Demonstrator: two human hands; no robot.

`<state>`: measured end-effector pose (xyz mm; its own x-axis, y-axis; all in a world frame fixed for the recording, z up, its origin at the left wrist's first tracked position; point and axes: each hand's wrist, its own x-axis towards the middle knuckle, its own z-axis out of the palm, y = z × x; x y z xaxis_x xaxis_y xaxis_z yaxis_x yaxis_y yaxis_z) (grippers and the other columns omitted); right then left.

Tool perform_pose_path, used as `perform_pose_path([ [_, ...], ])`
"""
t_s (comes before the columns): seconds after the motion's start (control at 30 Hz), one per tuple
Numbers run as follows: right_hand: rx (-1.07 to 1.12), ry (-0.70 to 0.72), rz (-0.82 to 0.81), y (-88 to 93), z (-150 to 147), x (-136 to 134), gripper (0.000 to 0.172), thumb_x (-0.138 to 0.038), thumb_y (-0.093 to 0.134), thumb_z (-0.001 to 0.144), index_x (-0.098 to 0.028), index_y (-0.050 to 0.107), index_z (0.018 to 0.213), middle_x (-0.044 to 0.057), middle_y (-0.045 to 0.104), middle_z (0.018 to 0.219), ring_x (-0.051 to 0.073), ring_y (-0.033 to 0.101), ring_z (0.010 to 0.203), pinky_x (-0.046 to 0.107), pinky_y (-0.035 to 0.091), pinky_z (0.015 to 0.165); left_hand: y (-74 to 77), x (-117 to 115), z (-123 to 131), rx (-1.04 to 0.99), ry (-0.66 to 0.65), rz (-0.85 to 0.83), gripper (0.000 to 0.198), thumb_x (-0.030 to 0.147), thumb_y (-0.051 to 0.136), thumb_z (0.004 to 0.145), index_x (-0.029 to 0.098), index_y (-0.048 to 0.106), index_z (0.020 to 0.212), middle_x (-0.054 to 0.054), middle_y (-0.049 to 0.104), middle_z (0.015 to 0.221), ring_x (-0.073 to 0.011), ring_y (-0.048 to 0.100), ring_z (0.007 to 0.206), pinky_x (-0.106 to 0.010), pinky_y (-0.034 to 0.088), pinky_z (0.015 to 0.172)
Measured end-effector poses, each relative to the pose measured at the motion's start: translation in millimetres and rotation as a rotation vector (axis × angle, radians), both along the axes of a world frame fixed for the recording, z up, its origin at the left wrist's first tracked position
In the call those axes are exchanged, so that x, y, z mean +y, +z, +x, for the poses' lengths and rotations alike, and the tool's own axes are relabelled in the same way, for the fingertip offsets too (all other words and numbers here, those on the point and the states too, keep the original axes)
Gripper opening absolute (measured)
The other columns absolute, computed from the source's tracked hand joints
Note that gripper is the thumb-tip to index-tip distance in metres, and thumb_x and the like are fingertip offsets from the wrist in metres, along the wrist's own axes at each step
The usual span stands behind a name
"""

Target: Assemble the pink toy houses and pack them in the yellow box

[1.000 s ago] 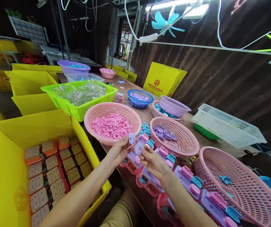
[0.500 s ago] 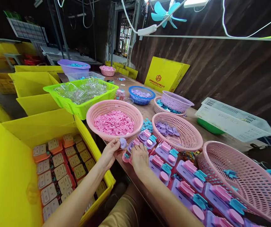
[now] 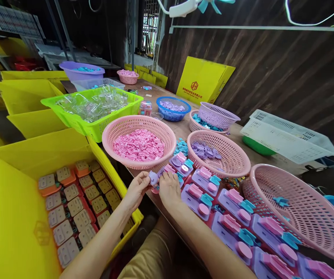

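My left hand [image 3: 137,190] is closed, pinching a small round lilac disc [image 3: 153,178] between thumb and fingertips. Close beside it, my right hand [image 3: 169,189] has its fingers curled down at the near end of a lilac toy set [image 3: 167,169] with pink and blue parts. What those fingertips grip is hidden behind the hand. Rows of similar lilac toy sets [image 3: 197,195], each bearing a pink block, a blue clip and a pink round piece, run along the table edge to the right. Just beyond my hands stands a pink basket [image 3: 108,140] of pink pieces [image 3: 139,145].
A pink basket [image 3: 236,157] holds lilac discs; another pink basket [image 3: 309,217] with a few blue pieces stands right. Loose blue pieces [image 3: 181,147] lie between baskets. Left are a green crate [image 3: 92,128] of clear plastic parts and a yellow carton [image 3: 12,209] of packed toys.
The view has tipped slightly downward. My right hand has shifted a little left, closer to the lilac disc, which stays pinched in my left hand.
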<state>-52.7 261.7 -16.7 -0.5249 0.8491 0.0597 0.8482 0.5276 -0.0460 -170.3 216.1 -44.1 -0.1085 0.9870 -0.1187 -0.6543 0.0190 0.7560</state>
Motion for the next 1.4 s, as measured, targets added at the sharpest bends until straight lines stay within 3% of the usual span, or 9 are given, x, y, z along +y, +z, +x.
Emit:
perform_pose_path([
  [0.1,0.216,0.042,-0.061,11.5,10,1,0.022,-0.011,0.044,0.084,-0.013,0.066,0.082,0.012,0.064,0.093,0.024,0.051,0.094,0.036,0.036,0.082,4.2,-6,3,-0.013,-0.002,0.032,0.038,0.038,0.078,0.060,0.014,0.053,0.076,0.000,0.062,0.070,-0.0098,0.058,0.062,-0.021,0.047,0.062],
  [0.2,0.695,0.052,-0.131,15.7,26,-14,0.022,-0.019,0.043,0.086,-0.017,0.065,0.083,0.006,0.063,0.088,0.019,0.053,0.087,0.031,0.040,0.078,5.2,-13,12,-0.017,-0.018,0.063,0.036,0.037,0.077,0.063,0.014,0.053,0.076,0.000,0.060,0.071,-0.0100,0.058,0.064,-0.021,0.047,0.062],
  [0.37,1.051,-0.147,-0.336,12.8,64,-43,0.024,-0.037,0.050,0.082,-0.017,0.063,0.080,0.001,0.061,0.074,0.014,0.052,0.063,0.026,0.039,0.057,0.9,-16,42,0.092,-0.192,0.077,0.033,0.038,0.071,0.069,0.016,0.052,0.084,-0.001,0.059,0.081,-0.0128,0.060,0.070,-0.026,0.049,0.067],
  [0.47,0.901,-0.201,-0.074,10.0,92,-44,0.022,-0.036,0.050,0.083,-0.018,0.063,0.080,0.002,0.064,0.076,0.017,0.055,0.072,0.029,0.039,0.066,-3.4,-16,56,0.435,-0.139,0.108,0.024,0.029,0.060,0.077,0.017,0.052,0.096,-0.003,0.060,0.088,-0.0157,0.061,0.077,-0.030,0.048,0.072],
  [0.57,0.494,-0.111,0.212,2.3,107,-43,0.017,-0.023,0.051,0.084,-0.019,0.062,0.072,0.003,0.064,0.074,0.019,0.052,0.078,0.032,0.033,0.071,-7.1,-18,66,0.796,-0.005,0.201,0.021,0.016,0.047,0.081,0.019,0.052,0.102,-0.004,0.063,0.089,-0.0156,0.060,0.083,-0.030,0.047,0.077],
  [0.77,-0.018,-0.103,0.392,-13.8,93,-50,0.019,-0.009,0.050,0.083,-0.017,0.063,0.071,0.005,0.063,0.070,0.021,0.048,0.074,0.033,0.028,0.068,-13.8,-24,86,1.059,0.015,0.387,0.027,0.014,0.039,0.086,0.017,0.049,0.111,-0.010,0.060,0.107,-0.0175,0.058,0.097,-0.032,0.047,0.086],
  [1.13,0.005,-0.039,0.017,-1.4,101,-46,0.022,-0.006,0.048,0.082,-0.019,0.066,0.082,0.006,0.067,0.084,0.020,0.053,0.084,0.033,0.033,0.073,-26.0,-21,91,0.917,0.004,0.467,0.040,0.008,0.044,0.081,0.020,0.055,0.117,-0.011,0.059,0.112,-0.0226,0.053,0.107,-0.037,0.040,0.095],
  [1.27,0.187,0.034,-0.060,30.7,126,-6,0.019,-0.018,0.049,0.085,-0.023,0.068,0.085,0.001,0.068,0.087,0.017,0.056,0.087,0.029,0.037,0.078,-2.7,2,81,1.003,0.072,0.553,0.035,0.010,0.046,0.081,0.021,0.058,0.112,-0.010,0.061,0.106,-0.0226,0.055,0.101,-0.034,0.041,0.090],
  [1.4,0.005,-0.304,-0.049,65.4,170,82,0.031,-0.013,0.039,0.089,-0.017,0.062,0.109,0.008,0.061,0.114,0.018,0.051,0.108,0.028,0.036,0.090,40.4,70,84,1.201,0.102,0.648,0.029,0.009,0.045,0.079,0.019,0.061,0.102,-0.010,0.064,0.096,-0.0236,0.058,0.092,-0.034,0.043,0.083],
])
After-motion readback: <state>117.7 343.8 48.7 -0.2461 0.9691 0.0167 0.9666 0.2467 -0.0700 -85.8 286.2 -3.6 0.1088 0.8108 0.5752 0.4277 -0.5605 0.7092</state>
